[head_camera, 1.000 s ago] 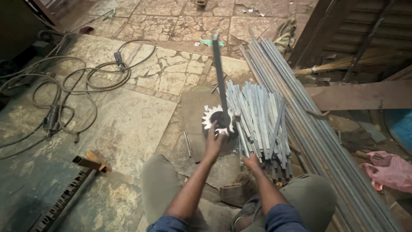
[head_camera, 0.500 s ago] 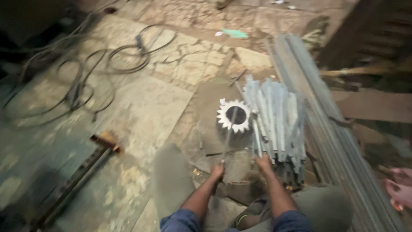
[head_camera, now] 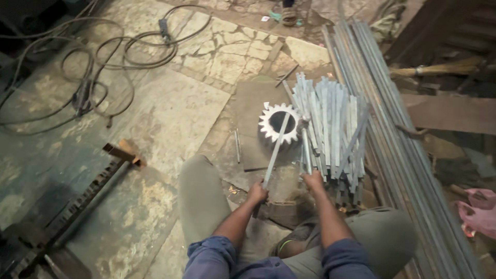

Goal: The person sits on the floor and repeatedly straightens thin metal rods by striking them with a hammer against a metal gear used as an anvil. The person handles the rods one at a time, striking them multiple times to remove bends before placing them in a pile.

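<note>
**Seated worker, one flat strip gripped, second strip touched at bundle**

Two forearms in blue sleeves are seen at lower centre, knees in grey-green trousers on either side. The left hand is clenched round the near end of a flat metal strip, which runs up and away, its far end laid across the hole of a toothed gear at mid frame. The right hand is closed on the near end of another strip at the left edge of the strip bundle, just right of the gear.

Handling, judged: the strip is thin, stiff, light, probably sharp-edged and a little slick; it is best taken near the end, flat faces pinched, as done here. The gear looks heavy and is best lifted by the rim.

Counts: one gear; one strip lifted free; bundle strips too many and overlapped to be counted, some dozens; one loose short rod left of the gear. Long bars are stacked along the right, count not readable. A rusty toothed rail lies at lower left. Cables are coiled at upper left. One broom is seen at upper right, pink cloth at the right edge.
</note>
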